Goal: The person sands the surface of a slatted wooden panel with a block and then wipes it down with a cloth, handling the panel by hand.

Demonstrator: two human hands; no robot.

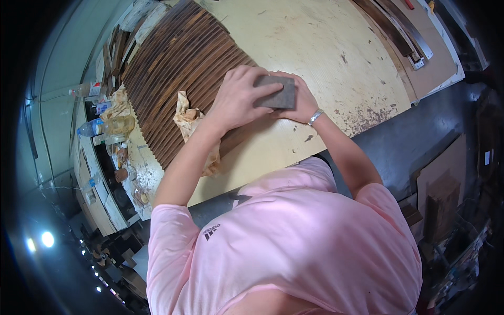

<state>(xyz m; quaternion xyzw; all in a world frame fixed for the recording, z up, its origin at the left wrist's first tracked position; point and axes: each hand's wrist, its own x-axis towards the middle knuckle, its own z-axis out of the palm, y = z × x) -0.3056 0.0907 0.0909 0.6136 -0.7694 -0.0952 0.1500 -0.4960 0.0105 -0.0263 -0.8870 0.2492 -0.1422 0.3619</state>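
Note:
My left hand (239, 100) is closed on a grey rectangular block (283, 94) that looks like a sanding block, one finger stretched along its face. Close against the block's far side is my right hand (303, 102), with a silver band at the wrist. Its fingers curl behind the block, which hides what they grip. Both hands are over the near right edge of a row of dark brown slatted wood strips (178, 58). A crumpled, stained cream cloth (185, 116) lies on the strips beside my left forearm.
The strips lie on a pale, scuffed worktable (310, 37). Plastic bottles (92, 127) and a jar of yellowish liquid (119, 125) stand at the left. Long dark wood pieces (388, 29) lie at the far right. Boards (443, 184) lean below the table's right side.

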